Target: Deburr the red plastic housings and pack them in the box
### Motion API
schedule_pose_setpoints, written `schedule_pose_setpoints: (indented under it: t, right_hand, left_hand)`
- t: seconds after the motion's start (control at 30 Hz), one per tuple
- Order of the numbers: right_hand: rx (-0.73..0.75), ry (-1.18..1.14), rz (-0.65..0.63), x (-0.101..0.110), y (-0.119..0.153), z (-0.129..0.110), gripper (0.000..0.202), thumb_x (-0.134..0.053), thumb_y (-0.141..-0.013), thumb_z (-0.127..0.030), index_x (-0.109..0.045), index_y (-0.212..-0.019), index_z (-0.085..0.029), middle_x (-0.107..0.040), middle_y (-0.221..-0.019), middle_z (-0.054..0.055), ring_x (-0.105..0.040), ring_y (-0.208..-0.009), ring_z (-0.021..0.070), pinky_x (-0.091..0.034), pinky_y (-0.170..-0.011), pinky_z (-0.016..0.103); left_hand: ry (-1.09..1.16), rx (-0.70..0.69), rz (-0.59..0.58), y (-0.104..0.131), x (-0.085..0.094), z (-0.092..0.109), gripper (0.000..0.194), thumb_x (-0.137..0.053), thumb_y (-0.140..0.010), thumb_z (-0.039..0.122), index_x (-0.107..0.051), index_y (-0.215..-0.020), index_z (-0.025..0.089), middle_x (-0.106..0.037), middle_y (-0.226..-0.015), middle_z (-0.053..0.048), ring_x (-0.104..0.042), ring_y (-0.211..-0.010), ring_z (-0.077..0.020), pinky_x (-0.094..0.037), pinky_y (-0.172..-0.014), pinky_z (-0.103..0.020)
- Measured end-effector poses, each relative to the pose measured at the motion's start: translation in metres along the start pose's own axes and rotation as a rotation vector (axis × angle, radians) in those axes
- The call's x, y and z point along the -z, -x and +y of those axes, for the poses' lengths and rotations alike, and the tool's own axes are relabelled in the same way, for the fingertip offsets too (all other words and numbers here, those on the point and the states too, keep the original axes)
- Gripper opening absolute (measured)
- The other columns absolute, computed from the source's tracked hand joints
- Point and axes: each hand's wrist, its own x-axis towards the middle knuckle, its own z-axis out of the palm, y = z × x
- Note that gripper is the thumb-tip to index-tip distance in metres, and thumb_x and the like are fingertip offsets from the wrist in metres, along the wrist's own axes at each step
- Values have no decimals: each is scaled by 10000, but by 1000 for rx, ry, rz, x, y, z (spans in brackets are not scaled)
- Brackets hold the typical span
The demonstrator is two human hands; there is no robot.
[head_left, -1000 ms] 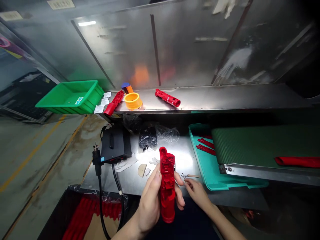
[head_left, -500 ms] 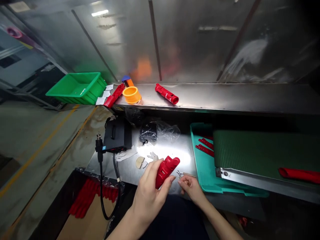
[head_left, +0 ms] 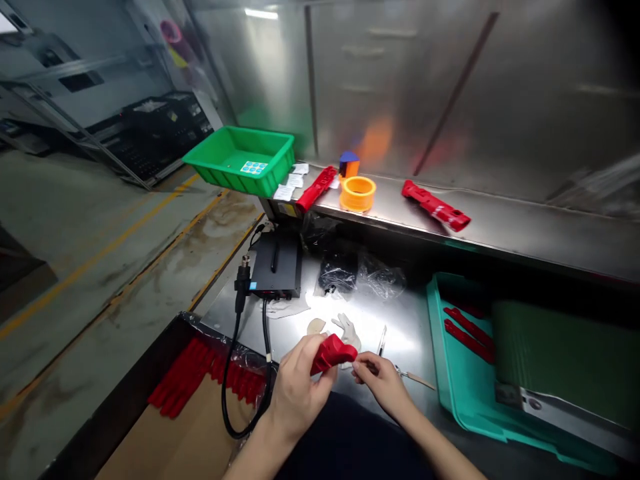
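My left hand [head_left: 300,383] is wrapped round a short red plastic part [head_left: 331,353], held above the metal table just in front of me. The fingertips of my right hand [head_left: 383,380] are pressed together at the part's right end; anything between them is too small to make out. Behind the part lies a whitish glove [head_left: 346,331], with a pale round piece [head_left: 316,327] to its left. A pen-like tool [head_left: 383,340] and a thin tool with a tan handle [head_left: 420,381] lie near my right hand.
A black box [head_left: 277,265] with a thick cable stands left. Red parts [head_left: 183,377] fill some of a carton at lower left. A teal tray [head_left: 455,393] and green conveyor [head_left: 560,360] are right. The shelf holds a green bin [head_left: 240,150], an orange ring [head_left: 358,195] and red parts [head_left: 435,205].
The view has swung left, so the scene sits farther right. The red part has tilted flatter, and my right hand has come up to its end, away from the thin tool.
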Motion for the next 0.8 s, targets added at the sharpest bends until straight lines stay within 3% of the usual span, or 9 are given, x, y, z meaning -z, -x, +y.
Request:
schedule_pose_setpoints:
  t: [0.17, 0.37, 0.43, 0.47, 0.57, 0.63, 0.7, 0.8]
  right_hand:
    - [-25, 164, 77, -30, -53, -5, 378, -656, -923, -550, -686, -925, -173, -685, -749, 10, -661, -669, 183, -563, -689, 341]
    - [40, 316, 32, -59, -93, -19, 338, -618, -987, -492, -682, -1009, -161, -694, -794, 7, -665, -679, 161, -562, -661, 314]
    - [92, 384, -16, -77, -96, -30, 325, -559, -1002, -463, -689, -973, -167, -703, -756, 18, -674, -658, 180, -558, -616, 304]
    - [124, 424, -46, -86, -98, -37, 323, -529, -1009, -446, -692, -956, -172, -705, -738, 22, -677, -646, 187, -555, -598, 299]
    - [250, 579, -127, -117, -111, -61, 269, -503, -1019, -370, -692, -984, -182, -722, -783, 34, -685, -656, 192, -568, -621, 302]
    - [358, 714, -167, -140, -131, -78, 222, -507, -1017, -295, -687, -1067, -175, -735, -938, 75, -700, -747, 207, -587, -718, 336]
    - [475, 862, -216, -167, -159, -95, 235, -499, -1012, -216, -671, -1162, -157, -705, -1135, 137, -701, -929, 247, -582, -863, 393]
    - [640, 1064, -337, -218, -206, -113, 317, -535, -1016, -164, -605, -1324, -162, -598, -1382, 155, -618, -1200, 293, -518, -1037, 487]
  left_hand:
    - [33, -66, 83, 7, 33, -60, 471, -723, -836, 53, -521, -1222, 230, -714, -897, -54, -705, -766, -204, -607, -724, -311]
    - [24, 112, 80, 11, 67, -85, 338, -696, -845, 69, -571, -1112, 235, -693, -775, -10, -686, -647, -194, -567, -628, -284]
    - [53, 267, 49, 11, 75, -88, 311, -719, -857, 123, -599, -1123, 230, -695, -776, -8, -688, -646, -192, -569, -624, -281]
    - [128, 408, 26, 12, 79, -90, 294, -726, -870, 170, -611, -1134, 224, -698, -792, -14, -690, -661, -194, -577, -626, -284]
    - [639, 977, 9, 18, 93, -98, 301, -690, -921, 368, -615, -1157, 197, -682, -849, -32, -671, -666, -185, -602, -599, -307]
    - [921, 1227, 127, 26, 103, -107, 412, -692, -912, 454, -589, -1205, 184, -675, -905, -50, -657, -655, -177, -591, -526, -301]
    - [972, 1319, 297, 35, 113, -117, 527, -756, -862, 475, -555, -1252, 183, -684, -953, -66, -661, -668, -177, -569, -477, -278]
    - [922, 1328, 481, 44, 126, -127, 545, -804, -828, 450, -546, -1236, 198, -695, -921, -45, -638, -629, -149, -531, -447, -238]
